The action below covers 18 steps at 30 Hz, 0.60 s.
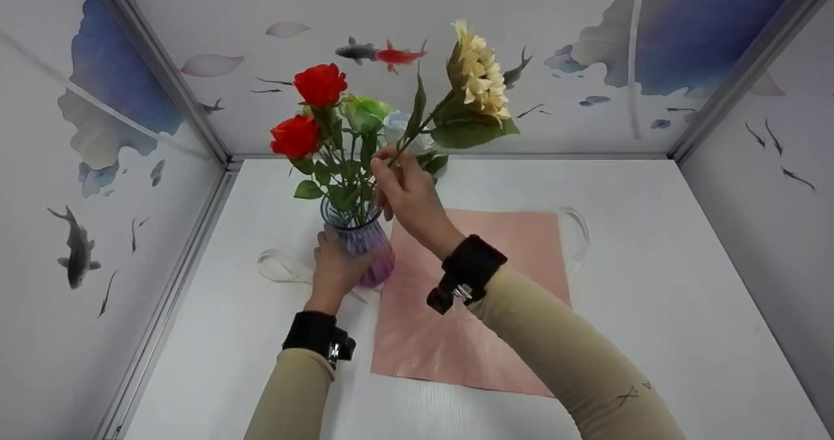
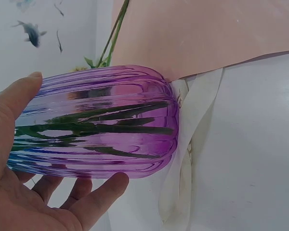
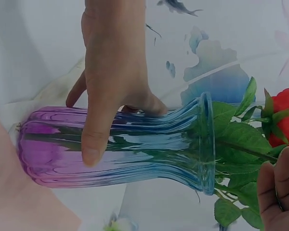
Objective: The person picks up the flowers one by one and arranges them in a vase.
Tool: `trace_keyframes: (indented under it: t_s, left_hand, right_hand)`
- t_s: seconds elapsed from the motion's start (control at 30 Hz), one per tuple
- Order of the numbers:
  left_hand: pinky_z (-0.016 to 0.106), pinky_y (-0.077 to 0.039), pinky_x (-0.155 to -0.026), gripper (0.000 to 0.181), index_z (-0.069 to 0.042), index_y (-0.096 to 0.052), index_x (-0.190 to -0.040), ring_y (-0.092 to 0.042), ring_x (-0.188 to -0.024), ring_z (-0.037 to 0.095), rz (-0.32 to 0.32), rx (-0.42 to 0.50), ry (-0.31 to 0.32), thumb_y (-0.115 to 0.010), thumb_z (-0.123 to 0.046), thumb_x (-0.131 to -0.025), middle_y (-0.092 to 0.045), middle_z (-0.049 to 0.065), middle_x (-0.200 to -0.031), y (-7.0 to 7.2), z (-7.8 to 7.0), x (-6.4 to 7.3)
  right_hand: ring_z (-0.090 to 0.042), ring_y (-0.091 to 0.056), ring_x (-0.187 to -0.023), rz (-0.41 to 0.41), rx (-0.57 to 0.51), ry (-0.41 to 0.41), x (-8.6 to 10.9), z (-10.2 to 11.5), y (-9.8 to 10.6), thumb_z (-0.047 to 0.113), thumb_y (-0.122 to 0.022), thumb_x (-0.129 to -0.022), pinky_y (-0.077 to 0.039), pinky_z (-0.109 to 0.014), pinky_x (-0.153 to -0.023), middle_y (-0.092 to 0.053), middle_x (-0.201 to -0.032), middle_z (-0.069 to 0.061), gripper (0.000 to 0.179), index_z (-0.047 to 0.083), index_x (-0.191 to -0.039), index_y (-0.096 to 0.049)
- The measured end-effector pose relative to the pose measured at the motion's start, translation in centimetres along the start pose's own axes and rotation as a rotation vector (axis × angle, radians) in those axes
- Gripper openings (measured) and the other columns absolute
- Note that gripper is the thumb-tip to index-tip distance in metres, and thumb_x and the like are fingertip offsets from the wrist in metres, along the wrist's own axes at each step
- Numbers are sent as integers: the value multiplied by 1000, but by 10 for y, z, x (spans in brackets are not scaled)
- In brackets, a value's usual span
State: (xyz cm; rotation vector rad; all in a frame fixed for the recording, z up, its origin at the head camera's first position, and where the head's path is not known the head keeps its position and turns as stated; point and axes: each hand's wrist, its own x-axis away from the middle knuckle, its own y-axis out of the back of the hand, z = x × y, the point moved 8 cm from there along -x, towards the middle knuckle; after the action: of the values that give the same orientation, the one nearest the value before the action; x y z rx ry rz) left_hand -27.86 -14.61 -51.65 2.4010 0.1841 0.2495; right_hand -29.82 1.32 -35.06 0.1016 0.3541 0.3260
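Note:
A ribbed glass vase (image 1: 379, 261), blue at the rim and purple at the base, stands left of centre. My left hand (image 1: 337, 265) grips its side, with the thumb across the glass in the right wrist view. Above and right of the rim, my right hand (image 1: 417, 199) pinches the green stem of a cream-yellow artificial flower (image 1: 481, 81), whose head leans up to the right. Two red roses (image 1: 319, 85), a green rose (image 1: 365, 114) and a pale blue-white flower (image 1: 399, 127) rise from the vase. Dark green stems (image 2: 135, 130) show through its wall in the left wrist view.
A pink sheet (image 1: 475, 349) lies on the white table (image 1: 651, 309) to the right of the vase, under the right forearm. White ribbon loops (image 1: 277, 267) show on both sides of it. Printed walls with fish (image 1: 78, 248) enclose the table's back and sides.

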Motion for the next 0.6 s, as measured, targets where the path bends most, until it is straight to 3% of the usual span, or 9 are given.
trace_keyframes:
  t_s: [0.13, 0.3, 0.5, 0.6]
  left_hand:
    - [59, -39, -111, 117, 5, -10, -158, -38, -134, 49, -12, -4, -5, -82, -47, -82, -33, 28, -147, 1, -2, 1]
    - [59, -40, -110, 114, 4, -12, -157, -39, -133, 49, -16, -2, -7, -82, -46, -82, -34, 28, -146, 1, -2, 1]
    - [59, -39, -111, 117, 4, -9, -158, -38, -134, 49, -11, 6, -3, -82, -48, -82, -33, 28, -147, 1, -2, 1]
    - [60, -38, -111, 119, 5, -9, -158, -37, -136, 49, -10, 11, -9, -82, -49, -81, -32, 28, -148, 0, -2, 1]
  right_hand:
    - [-35, -47, -52, -44, -38, 43, -1, 8, 7, 32, -48, -110, -46, -40, -50, -54, -68, -21, 27, 10, -127, -49]
    - [-30, -46, -48, -102, -60, 74, -2, 12, 14, 30, -49, -109, -43, -33, -46, -54, -65, -18, 24, 10, -122, -53]
    - [-24, -52, -44, -88, -100, 116, -3, 15, 16, 25, -48, -110, -50, -38, -47, -61, -66, -14, 20, 7, -119, -47]
    - [-26, -54, -44, -93, -62, 122, -3, 14, 17, 26, -50, -109, -51, -38, -48, -63, -67, -13, 20, 7, -115, -48]
